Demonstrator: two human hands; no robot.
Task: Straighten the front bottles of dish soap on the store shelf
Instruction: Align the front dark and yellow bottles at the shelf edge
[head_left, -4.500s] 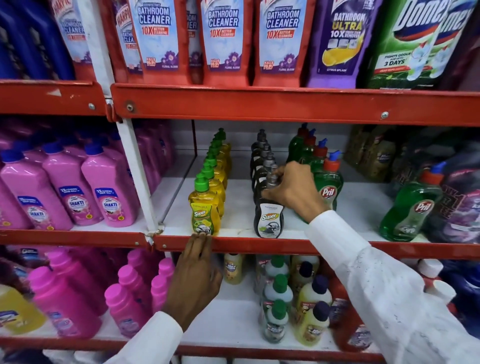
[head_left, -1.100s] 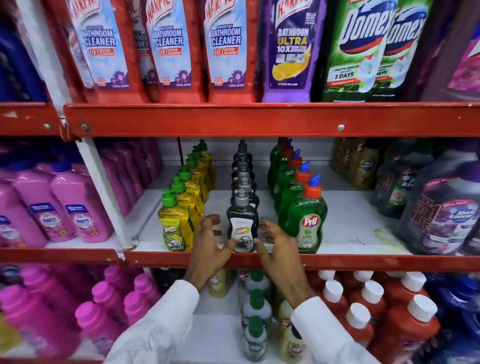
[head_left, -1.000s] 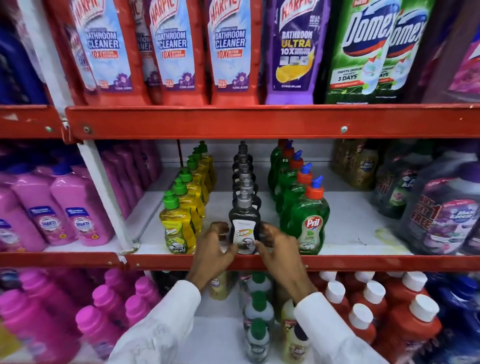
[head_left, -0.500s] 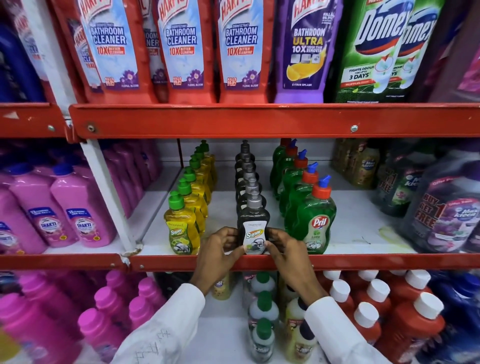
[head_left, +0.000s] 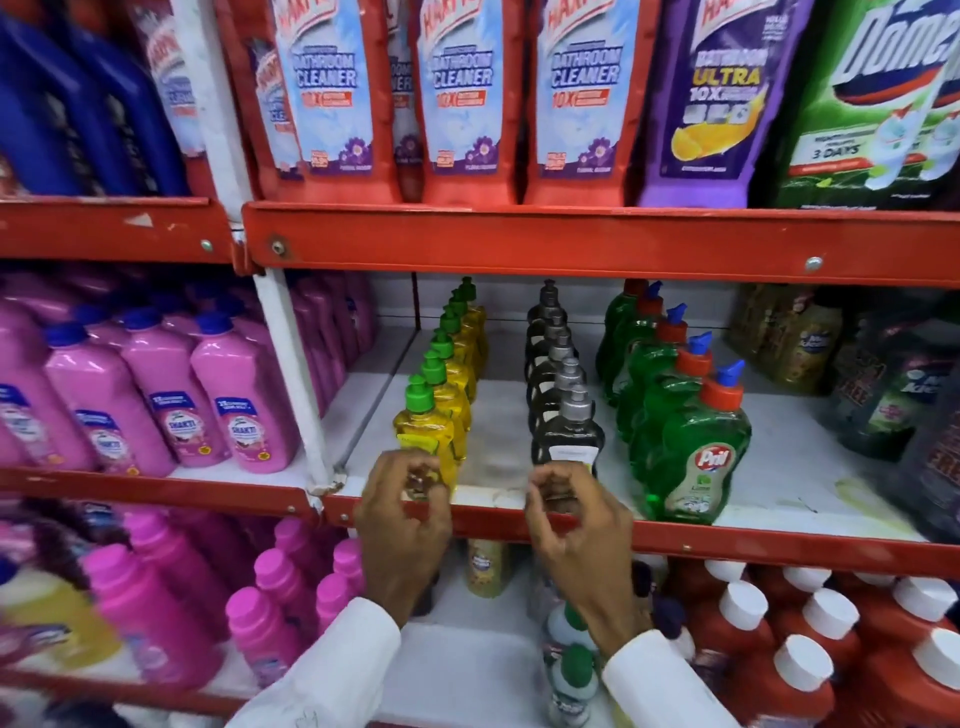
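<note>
Three rows of dish soap stand on the middle shelf (head_left: 753, 548): yellow bottles with green caps, black bottles with grey caps, green Pril bottles with red caps. My left hand (head_left: 402, 525) has its fingers curled around the base of the front yellow bottle (head_left: 423, 434) at the shelf's front edge. My right hand (head_left: 574, 525) is closed around the base of the front black bottle (head_left: 569, 439). Both bottles stand upright, and my fingers hide their lower labels. The front Pril bottle (head_left: 696, 452) stands untouched to the right, its label facing forward.
Pink Shakti bottles (head_left: 156, 405) fill the left bay behind a white upright post (head_left: 291, 374). Large dark bottles (head_left: 893, 405) sit at the right. Bathroom cleaner pouches (head_left: 462, 98) hang close overhead. More bottles crowd the lower shelf under my wrists.
My left hand has left the front black bottle and moved left to the front yellow bottle. My right hand stays at the black bottle's base. The view has shifted left and closer.
</note>
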